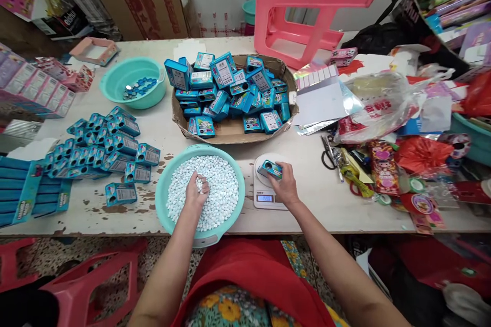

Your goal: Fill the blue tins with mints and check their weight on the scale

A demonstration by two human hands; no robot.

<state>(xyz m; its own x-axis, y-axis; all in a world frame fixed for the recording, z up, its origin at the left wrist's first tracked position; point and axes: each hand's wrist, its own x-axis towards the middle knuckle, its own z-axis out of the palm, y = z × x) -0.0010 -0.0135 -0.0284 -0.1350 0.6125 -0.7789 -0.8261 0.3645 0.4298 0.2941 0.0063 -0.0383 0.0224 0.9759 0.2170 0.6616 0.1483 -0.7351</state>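
Observation:
My left hand (197,190) is over the turquoise basin (161,199), its fingers curled around a few small white candies (218,184). Loose candies of the same kind fill the basin. On the right, my right hand (284,184) grips a small blue candy box (270,168) by its right end. The box is at the round plate of a white kitchen scale (261,163), whose lit display (264,198) shows digits too small to read surely. Whether the box's weight rests on the plate I cannot tell.
Behind the basin stands a cardboard tray (230,135) heaped with blue boxes. More blue boxes (120,194) are grouped at left, near a second turquoise basin (109,87) with blue discs. Scissors (327,156), plastic bags (376,107) and a pink stool (264,20) occupy the right side.

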